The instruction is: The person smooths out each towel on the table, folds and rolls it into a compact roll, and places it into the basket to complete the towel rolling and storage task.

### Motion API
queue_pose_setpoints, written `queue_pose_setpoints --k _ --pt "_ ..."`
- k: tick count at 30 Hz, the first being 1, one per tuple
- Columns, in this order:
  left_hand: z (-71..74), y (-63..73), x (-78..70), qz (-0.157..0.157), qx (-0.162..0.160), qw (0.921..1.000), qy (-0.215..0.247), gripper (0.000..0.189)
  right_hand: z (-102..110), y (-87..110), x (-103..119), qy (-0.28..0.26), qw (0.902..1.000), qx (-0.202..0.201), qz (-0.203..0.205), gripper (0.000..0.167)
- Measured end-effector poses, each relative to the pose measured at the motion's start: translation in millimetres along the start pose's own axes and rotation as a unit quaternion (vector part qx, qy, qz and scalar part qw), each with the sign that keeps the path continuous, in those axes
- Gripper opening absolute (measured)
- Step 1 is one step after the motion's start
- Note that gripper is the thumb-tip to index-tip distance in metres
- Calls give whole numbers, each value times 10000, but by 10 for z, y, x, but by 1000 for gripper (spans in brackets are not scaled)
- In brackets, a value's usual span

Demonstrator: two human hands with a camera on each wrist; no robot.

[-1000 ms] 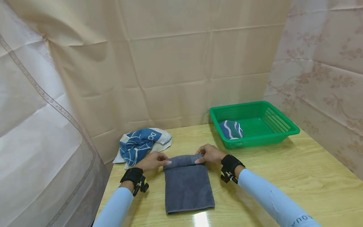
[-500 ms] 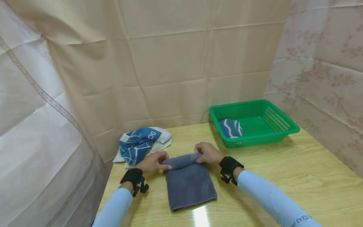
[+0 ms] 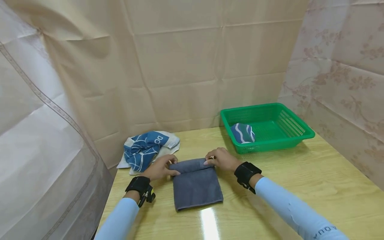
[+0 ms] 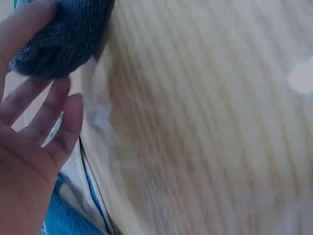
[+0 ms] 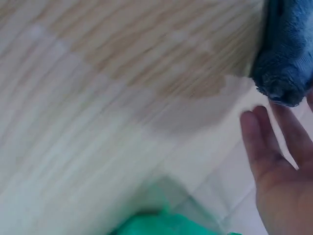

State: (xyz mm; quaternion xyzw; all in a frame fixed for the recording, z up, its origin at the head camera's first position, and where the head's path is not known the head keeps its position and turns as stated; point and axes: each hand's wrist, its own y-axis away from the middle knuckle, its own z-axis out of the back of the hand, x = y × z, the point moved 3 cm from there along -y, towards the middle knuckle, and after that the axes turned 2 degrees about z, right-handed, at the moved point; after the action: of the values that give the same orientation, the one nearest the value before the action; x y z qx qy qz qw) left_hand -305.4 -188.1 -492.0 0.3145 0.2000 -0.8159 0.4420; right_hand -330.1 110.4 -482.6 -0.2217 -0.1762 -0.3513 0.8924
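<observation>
A dark grey towel (image 3: 196, 190) lies on the wooden table, its far end rolled into a thick roll. My left hand (image 3: 162, 167) pinches the left end of that roll, thumb on the near side and fingers behind. At the right end, my right hand (image 3: 222, 159) grips the roll in the same way. The left wrist view shows the roll's spiral end (image 4: 54, 54) between thumb and fingers. In the right wrist view the other roll end (image 5: 283, 83) sits at the fingertips, and the right thumb is out of frame.
A crumpled blue and white towel (image 3: 147, 150) lies at the back left, close by the left hand. The green basket (image 3: 270, 144) stands at the back right with a rolled blue, green and white cloth (image 3: 243, 133) inside. Beige curtain (image 3: 180, 66) hangs behind the table (image 3: 270, 193).
The flat part of the towel is shorter, its near edge drawn away from me. Between frames the towel swings slightly askew and straightens. Both hands stay on the roll.
</observation>
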Motion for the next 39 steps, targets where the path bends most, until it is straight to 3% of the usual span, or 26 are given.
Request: queue_pose_setpoints --k 5,7,10,15,19,22,30,35,39 --pt "95 66 99 282 142 9995 29 22 -11 -45 -37 -830 9930 465 -701 17" --pt "118 86 111 336 230 9990 155 24 -23 -66 -53 -1050 9883 567 -952 18" --pt "130 86 116 682 426 9954 525 37 -17 -99 -61 -1256 9821 675 -1233 29" --pt "113 68 117 1306 669 9853 872 50 -21 -138 -74 -1415 9739 1012 -1457 38" --pt "105 84 117 1480 724 9821 917 42 -38 -149 -96 -1699 9638 1180 -1684 40" --pt "96 90 98 1498 731 9817 924 41 -24 -144 -101 -1729 9617 1256 -1714 41" --pt "54 57 -2 969 595 9928 366 33 10 -133 -39 -1426 9770 1111 -1132 26" --pt "56 16 -108 386 211 9990 -38 33 -4 -170 28 -557 9953 585 -535 32" --pt "52 -19 -137 -174 -206 9984 -495 38 -84 -148 68 91 9998 197 -17 43"
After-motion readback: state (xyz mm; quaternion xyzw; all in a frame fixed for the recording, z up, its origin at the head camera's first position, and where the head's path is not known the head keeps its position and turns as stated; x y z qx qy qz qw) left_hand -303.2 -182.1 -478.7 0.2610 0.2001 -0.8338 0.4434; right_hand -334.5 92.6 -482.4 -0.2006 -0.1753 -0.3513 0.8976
